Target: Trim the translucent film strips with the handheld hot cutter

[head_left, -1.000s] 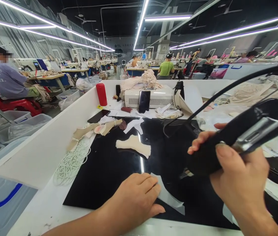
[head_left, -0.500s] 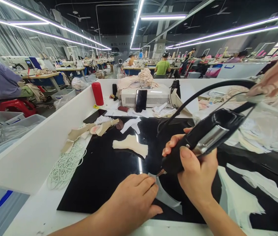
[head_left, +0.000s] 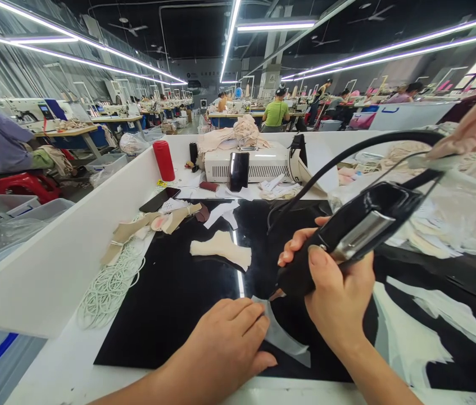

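Note:
My right hand (head_left: 339, 292) grips a black corded hand tool (head_left: 347, 236) with a silver side plate and a copper-coloured tip. The tip touches down at the upper edge of a sheer, curved fabric piece (head_left: 288, 337) on the black work board (head_left: 157, 304). My left hand (head_left: 229, 340) lies flat with its fingers stretched over the left end of that piece, close to the tip, and hides part of it. Beyond my hands rests a cream shaped fabric piece (head_left: 221, 249). White and sheer cut pieces (head_left: 410, 332) lie right of my right wrist.
At upper right another person's hand (head_left: 474, 132) is by the tool's black cord (head_left: 347, 154). Light green elastic cord (head_left: 111, 289) and beige scraps (head_left: 130, 230) lie left. A phone (head_left: 239, 171) leans on a white machine (head_left: 267, 166). A white side wall (head_left: 73, 247) borders the table.
The view has shifted very slightly. Both my hands, the tool and the sheer piece hold nearly the same positions as before.

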Demonstrator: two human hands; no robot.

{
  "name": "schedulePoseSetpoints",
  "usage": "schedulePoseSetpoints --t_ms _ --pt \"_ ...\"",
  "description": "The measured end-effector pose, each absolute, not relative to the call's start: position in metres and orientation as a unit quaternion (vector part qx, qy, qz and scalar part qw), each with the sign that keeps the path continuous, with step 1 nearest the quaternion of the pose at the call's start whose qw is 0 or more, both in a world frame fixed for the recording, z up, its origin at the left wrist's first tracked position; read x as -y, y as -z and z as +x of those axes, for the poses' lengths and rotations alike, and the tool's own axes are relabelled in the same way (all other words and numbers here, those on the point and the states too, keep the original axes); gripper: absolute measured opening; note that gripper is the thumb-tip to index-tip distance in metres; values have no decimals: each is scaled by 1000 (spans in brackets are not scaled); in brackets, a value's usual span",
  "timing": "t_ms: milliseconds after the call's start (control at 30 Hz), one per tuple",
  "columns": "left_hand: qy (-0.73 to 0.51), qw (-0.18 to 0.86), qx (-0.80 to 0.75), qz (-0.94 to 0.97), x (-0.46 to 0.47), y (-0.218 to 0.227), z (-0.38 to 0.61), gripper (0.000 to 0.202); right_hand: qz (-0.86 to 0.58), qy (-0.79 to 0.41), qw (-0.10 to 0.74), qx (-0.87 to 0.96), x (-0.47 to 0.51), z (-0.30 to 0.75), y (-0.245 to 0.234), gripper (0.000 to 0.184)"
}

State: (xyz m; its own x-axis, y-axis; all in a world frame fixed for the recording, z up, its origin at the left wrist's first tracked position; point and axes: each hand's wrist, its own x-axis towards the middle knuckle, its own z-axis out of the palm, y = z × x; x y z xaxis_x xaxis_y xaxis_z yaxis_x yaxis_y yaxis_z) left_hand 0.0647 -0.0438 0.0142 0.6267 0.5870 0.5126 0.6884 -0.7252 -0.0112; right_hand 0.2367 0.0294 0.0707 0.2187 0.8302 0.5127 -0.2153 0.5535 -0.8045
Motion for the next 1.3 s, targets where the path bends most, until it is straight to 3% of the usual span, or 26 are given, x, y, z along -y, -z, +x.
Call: schedulePoseSetpoints --t_ms 1300 --pt "233 85 357 -900 44 -7 64 46 -281 -406 713 497 -35 217 -69 35"
